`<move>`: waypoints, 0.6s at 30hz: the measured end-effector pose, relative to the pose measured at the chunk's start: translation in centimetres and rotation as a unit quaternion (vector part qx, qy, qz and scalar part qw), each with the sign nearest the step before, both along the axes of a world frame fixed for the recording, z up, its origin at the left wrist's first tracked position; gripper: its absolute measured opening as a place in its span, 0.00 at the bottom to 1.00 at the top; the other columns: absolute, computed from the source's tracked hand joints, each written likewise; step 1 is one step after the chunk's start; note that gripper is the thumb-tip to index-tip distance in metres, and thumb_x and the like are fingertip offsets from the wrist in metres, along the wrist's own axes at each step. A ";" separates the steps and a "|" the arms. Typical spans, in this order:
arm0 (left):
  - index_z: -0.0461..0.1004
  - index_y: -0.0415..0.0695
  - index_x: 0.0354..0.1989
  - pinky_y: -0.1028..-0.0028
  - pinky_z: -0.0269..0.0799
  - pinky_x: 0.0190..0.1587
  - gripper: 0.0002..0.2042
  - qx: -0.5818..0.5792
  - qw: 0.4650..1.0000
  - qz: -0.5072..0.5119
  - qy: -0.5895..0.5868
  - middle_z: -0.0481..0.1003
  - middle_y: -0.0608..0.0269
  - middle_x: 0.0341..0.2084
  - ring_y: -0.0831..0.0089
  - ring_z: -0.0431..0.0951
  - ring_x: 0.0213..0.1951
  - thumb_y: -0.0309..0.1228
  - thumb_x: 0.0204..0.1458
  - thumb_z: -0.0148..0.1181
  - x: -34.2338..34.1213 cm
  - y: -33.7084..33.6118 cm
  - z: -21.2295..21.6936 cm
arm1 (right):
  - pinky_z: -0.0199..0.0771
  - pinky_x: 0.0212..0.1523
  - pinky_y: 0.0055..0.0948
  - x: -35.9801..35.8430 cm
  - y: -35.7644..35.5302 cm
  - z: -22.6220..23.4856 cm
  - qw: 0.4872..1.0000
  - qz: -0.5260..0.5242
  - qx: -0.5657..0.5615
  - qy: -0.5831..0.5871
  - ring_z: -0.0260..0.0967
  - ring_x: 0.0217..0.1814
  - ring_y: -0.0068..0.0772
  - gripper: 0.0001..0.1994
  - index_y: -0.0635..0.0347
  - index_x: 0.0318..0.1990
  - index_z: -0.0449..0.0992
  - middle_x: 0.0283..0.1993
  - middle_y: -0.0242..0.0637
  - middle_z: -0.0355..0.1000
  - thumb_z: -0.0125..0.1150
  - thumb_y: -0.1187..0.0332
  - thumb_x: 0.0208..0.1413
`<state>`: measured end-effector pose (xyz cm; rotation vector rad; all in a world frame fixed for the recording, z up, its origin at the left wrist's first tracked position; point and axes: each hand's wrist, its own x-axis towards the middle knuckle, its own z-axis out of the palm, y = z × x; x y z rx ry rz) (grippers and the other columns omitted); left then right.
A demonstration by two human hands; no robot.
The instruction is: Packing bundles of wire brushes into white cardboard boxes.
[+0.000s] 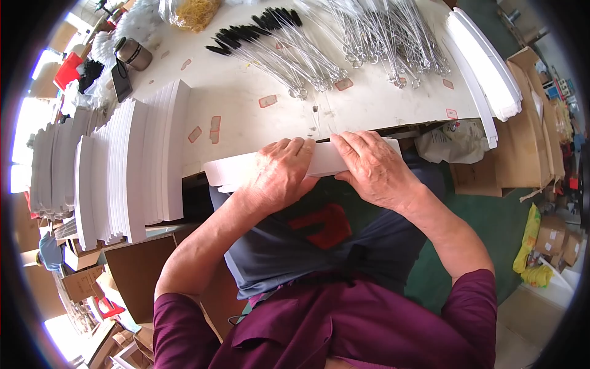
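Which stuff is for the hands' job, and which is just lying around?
Likely job things:
Long white cardboard piece, in the left hand and right hand
Similar white stacks
Perhaps the black-bristled wire brushes, untouched

Probably just lying about:
Lidded bottle
Dark phone
Yellow bag

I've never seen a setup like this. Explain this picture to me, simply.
There is no machine here, only a person's two bare hands. The single picture comes from a wide fisheye camera on the person's head, looking down, so straight edges curve near the rim.

The left hand and right hand both grip a long white piece, apparently card, at the near edge of the table.

On the tabletop, toward the far side, lie black-tipped wire brushes and a pile of thin wires with looped ends. White strips stand stacked at the left, more white strips lie at the right, and a bottle sits at the far left.
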<state>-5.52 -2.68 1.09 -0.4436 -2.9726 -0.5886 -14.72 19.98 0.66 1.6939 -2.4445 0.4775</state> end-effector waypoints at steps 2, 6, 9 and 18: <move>0.71 0.33 0.56 0.57 0.77 0.52 0.29 0.006 1.000 0.001 0.005 0.77 0.47 0.47 0.48 0.80 0.49 0.35 0.47 0.72 0.1 0.0 -0.3 | 0.69 0.64 0.43 -0.2 0.0 -0.4 1.000 0.005 0.009 0.009 0.71 0.58 0.48 0.30 0.74 0.61 0.70 0.56 0.51 0.73 0.70 0.63 0.55; 0.70 0.33 0.58 0.56 0.74 0.56 0.31 -0.004 0.999 0.011 0.048 0.76 0.44 0.50 0.47 0.78 0.52 0.36 0.47 0.73 0.7 -1.3 0.5 | 0.69 0.64 0.42 -1.0 0.3 -0.1 1.000 0.012 0.009 0.008 0.70 0.58 0.48 0.30 0.74 0.62 0.70 0.57 0.50 0.72 0.69 0.63 0.56; 0.69 0.33 0.60 0.55 0.73 0.58 0.33 -0.036 0.997 0.032 0.057 0.75 0.43 0.52 0.47 0.77 0.54 0.36 0.47 0.73 0.1 -3.3 0.8 | 0.68 0.65 0.42 -2.7 0.3 0.5 1.000 0.000 0.017 0.014 0.69 0.59 0.47 0.31 0.74 0.63 0.70 0.59 0.50 0.71 0.69 0.62 0.56; 0.71 0.33 0.58 0.56 0.72 0.59 0.28 -0.013 0.995 0.073 0.063 0.76 0.42 0.54 0.46 0.76 0.56 0.34 0.51 0.71 -3.8 -4.0 -2.1 | 0.67 0.68 0.41 -7.7 -1.6 -2.2 0.999 -0.014 -0.032 0.030 0.67 0.65 0.46 0.26 0.67 0.63 0.72 0.61 0.45 0.72 0.66 0.64 0.59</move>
